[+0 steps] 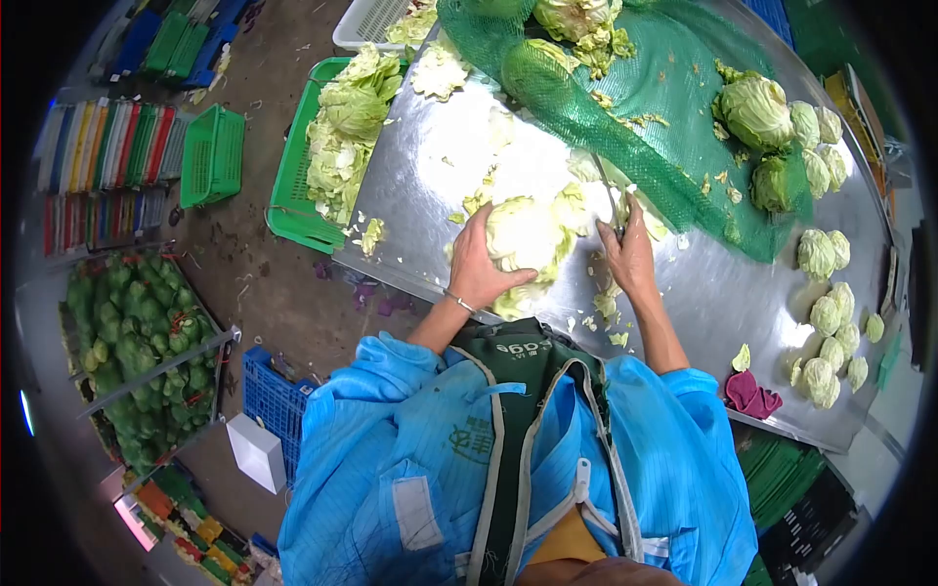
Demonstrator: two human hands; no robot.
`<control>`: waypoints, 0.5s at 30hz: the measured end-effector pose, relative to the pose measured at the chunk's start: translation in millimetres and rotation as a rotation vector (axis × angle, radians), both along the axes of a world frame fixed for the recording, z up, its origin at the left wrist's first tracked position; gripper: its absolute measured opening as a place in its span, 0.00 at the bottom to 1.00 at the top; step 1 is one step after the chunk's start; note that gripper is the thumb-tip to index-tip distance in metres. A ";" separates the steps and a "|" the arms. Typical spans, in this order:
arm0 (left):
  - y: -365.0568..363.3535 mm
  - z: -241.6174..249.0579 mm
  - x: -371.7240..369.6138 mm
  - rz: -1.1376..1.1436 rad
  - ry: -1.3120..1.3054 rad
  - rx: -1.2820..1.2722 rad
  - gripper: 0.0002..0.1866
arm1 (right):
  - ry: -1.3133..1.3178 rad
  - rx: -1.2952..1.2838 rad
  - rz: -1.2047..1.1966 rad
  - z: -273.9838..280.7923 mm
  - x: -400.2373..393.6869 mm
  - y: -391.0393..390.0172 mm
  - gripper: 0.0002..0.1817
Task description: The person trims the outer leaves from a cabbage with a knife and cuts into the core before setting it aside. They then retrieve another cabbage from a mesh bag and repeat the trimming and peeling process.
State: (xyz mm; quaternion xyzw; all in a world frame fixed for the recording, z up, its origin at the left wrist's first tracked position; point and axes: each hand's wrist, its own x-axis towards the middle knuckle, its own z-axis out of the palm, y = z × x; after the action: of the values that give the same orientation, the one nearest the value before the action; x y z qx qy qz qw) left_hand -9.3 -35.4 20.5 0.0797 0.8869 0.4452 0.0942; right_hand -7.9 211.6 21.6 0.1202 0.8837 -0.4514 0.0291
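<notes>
My left hand [477, 266] is wrapped around the side of a pale green cabbage [523, 234] on the metal table, thumb along its near edge. Just to the right, my right hand [630, 249] grips a knife [608, 186], its blade pointing away from me; glare hides part of it. Trimmed leaves and small scraps [608, 301] lie around both hands. Beyond them a green mesh net [674, 156] is spread out, with leafy untrimmed cabbages [754, 112] on it.
Several trimmed cabbages [826, 313] stand along the right of the metal table [703, 313], near a maroon cloth [752, 395]. Off its left edge, a green crate [293, 186] holds leaves. A white basket [366, 24] stands behind; an empty-looking green crate [212, 156] is on the floor.
</notes>
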 end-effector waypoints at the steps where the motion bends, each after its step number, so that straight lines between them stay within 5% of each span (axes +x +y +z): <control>1: -1.6 0.2 -7.3 -0.108 0.038 -0.018 0.60 | 0.087 0.126 0.036 6.1 0.0 1.4 0.27; 4: -2.8 2.2 -23.1 -0.327 0.107 -0.105 0.60 | 0.153 0.120 0.338 10.7 3.2 -13.0 0.26; 5: -3.7 3.1 -25.4 -0.378 0.121 -0.145 0.60 | -0.090 0.009 0.351 13.0 1.3 -15.0 0.25; 15: 14.0 -11.7 0.6 0.089 0.091 -0.153 0.59 | 0.003 0.161 0.402 17.2 21.6 -50.8 0.28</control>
State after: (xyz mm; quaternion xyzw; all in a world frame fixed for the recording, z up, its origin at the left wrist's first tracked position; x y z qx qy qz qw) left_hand -8.7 -21.4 8.8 0.0532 0.9243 0.3758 0.0396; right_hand 13.7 160.8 38.8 -0.0571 0.9231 -0.3648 0.1075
